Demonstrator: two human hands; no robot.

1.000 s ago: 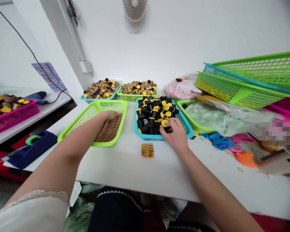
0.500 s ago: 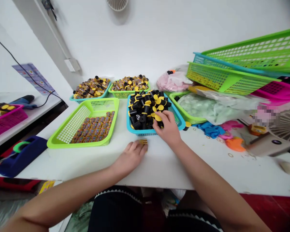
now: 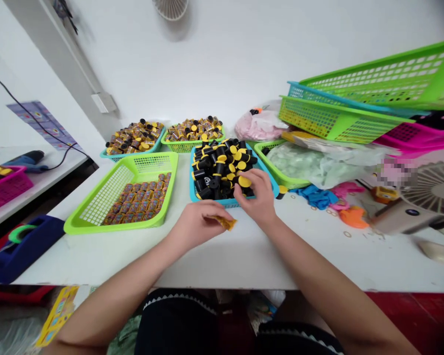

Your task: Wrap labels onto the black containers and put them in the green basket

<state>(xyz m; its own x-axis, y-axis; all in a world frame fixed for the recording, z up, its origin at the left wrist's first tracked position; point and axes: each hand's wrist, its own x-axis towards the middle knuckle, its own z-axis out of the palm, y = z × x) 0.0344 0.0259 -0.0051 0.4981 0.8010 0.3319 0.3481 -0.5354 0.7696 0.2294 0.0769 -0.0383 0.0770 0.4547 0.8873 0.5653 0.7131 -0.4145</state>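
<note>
Our left hand (image 3: 202, 229) pinches a gold packet (image 3: 226, 223) while our right hand (image 3: 253, 195) curls over yellow-capped black tubes (image 3: 216, 170) in a blue basket (image 3: 222, 202).

A white table (image 3: 107, 261) carries green and blue plastic baskets (image 3: 99, 207).

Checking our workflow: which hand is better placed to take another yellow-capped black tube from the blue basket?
Right, probably: the right hand is over the blue plastic basket, at the yellow-capped black tubes, while the left hand sits outside it, holding a small golden packet.
</note>
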